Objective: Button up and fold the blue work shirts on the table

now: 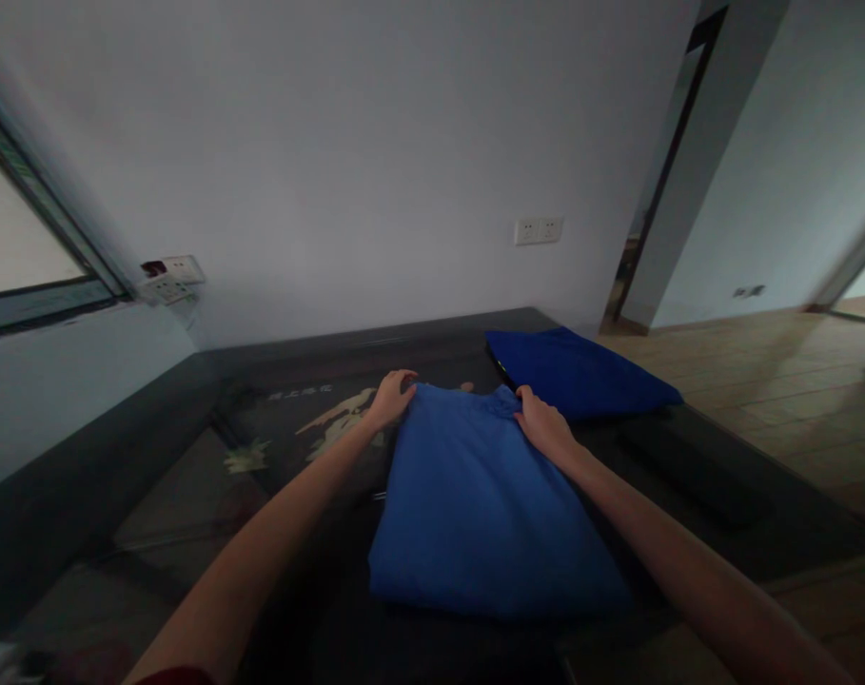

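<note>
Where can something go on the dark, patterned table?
Probably the far strip of table, between the pale wall and the left hand. It's crowded around the folded light-blue cloth, with the right hand on its far corner and the flat royal-blue cloth just beyond.

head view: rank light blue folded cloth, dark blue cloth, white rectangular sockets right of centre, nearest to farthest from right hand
1. Light blue folded cloth, touching right hand
2. Dark blue cloth, beyond, rightward
3. White rectangular sockets, on back wall
</note>
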`<state>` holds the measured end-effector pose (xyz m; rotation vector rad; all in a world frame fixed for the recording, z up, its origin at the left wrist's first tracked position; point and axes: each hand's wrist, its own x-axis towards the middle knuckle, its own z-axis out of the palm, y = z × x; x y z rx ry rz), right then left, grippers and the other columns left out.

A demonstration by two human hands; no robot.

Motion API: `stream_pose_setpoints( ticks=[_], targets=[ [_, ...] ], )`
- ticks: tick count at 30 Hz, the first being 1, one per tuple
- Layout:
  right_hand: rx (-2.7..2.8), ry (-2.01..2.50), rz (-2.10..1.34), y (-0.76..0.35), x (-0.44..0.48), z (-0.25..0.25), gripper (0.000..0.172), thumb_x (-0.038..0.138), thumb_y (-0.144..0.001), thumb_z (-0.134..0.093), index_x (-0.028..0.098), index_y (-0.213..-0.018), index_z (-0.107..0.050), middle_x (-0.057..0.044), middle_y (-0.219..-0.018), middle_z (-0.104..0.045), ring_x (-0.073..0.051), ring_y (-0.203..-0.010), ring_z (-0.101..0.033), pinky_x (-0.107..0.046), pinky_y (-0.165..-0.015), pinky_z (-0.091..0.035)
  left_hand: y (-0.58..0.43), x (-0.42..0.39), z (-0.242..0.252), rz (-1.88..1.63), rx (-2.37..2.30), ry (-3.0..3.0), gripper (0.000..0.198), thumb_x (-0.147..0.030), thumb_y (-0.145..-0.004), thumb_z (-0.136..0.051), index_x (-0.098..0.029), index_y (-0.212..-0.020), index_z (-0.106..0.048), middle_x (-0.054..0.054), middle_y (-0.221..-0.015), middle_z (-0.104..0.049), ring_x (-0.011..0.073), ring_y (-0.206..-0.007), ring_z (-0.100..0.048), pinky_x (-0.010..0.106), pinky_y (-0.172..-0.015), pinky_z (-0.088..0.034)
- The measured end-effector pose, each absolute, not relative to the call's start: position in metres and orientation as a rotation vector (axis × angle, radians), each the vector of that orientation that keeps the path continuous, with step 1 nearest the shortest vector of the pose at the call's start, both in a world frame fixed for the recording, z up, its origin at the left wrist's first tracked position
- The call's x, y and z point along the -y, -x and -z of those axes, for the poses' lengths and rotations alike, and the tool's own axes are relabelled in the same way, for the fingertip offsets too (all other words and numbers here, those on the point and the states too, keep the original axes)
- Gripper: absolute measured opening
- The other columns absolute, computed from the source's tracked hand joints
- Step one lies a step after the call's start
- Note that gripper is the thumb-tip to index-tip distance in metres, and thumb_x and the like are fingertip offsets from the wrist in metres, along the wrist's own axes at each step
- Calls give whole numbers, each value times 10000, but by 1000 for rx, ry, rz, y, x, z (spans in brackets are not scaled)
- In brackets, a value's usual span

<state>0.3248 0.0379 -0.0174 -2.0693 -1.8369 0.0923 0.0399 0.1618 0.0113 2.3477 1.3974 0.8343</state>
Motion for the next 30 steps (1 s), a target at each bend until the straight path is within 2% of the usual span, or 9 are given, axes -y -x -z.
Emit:
stream_pose_setpoints(
  ticks=[5, 9, 14, 18, 25, 27, 30],
  targets=[
    [1820, 1873, 190, -318, -22, -21, 410, 282, -917, -422, 178, -1313, -428, -171, -1237, -544, -316, -1114, -536, -425, -880, -459, -45, -105, -55, -797, -1084, -2641, 288, -200, -813, -510, -204, -1082, -612, 68, -1135, -611, 225, -1134, -506, 383, -1026, -368],
    [1990, 1566, 57, -295, -22, -28, 407, 343, -930, -389, 218, -1307, -479, -101, -1294, -531, -255, -1216, -473, -410, -1021, -388, -49, -80, -54, -593, -1076, -2690, 342, -286, -861, -482, -204, -1179, -582, 79, -1245, -582, 235, -1209, -476, 400, -1070, -316],
    [2250, 1500, -110, -281, -35, 23, 555, 508, -909, -399, 205, -1371, -447, -117, -1461, -381, -284, -1362, -308, -503, -1105, -245, -43, -77, -1, -260, -1279, -2690, 600, -499, -894, -399, -161, -1389, -391, 147, -1496, -307, 307, -1408, -187, 513, -1126, -138],
    [2290, 1596, -170, -298, -42, 56, 625, 568, -911, -341, 199, -1414, -383, -122, -1490, -321, -276, -1383, -265, -530, -1114, -192, -35, -77, 27, -234, -1381, -2674, 716, -539, -902, -323, -93, -1455, -238, 171, -1536, -153, 287, -1430, -80, 480, -1141, -114],
    [2244, 1572, -152, -306, -40, 57, 617, 559, -908, -359, 176, -1387, -426, -140, -1472, -351, -265, -1374, -291, -516, -1113, -214, -33, -78, 29, -286, -1364, -2609, 684, -535, -891, -360, -127, -1436, -289, 167, -1525, -213, 296, -1420, -146, 499, -1133, -132],
    [2203, 1558, -132, -304, -39, 51, 613, 558, -902, -377, 165, -1365, -457, -145, -1461, -372, -266, -1367, -306, -495, -1110, -243, -32, -81, 27, -377, -1363, -2571, 624, -511, -887, -391, -165, -1405, -351, 149, -1507, -281, 291, -1400, -224, 500, -1125, -167],
    [2131, 1521, -88, -303, -42, 38, 608, 561, -907, -361, 163, -1353, -471, -135, -1455, -386, -246, -1363, -316, -444, -1113, -265, -31, -90, 21, -631, -1379, -2518, 514, -416, -891, -418, -183, -1349, -428, 132, -1438, -401, 245, -1336, -357, 425, -1107, -266]
  ],
)
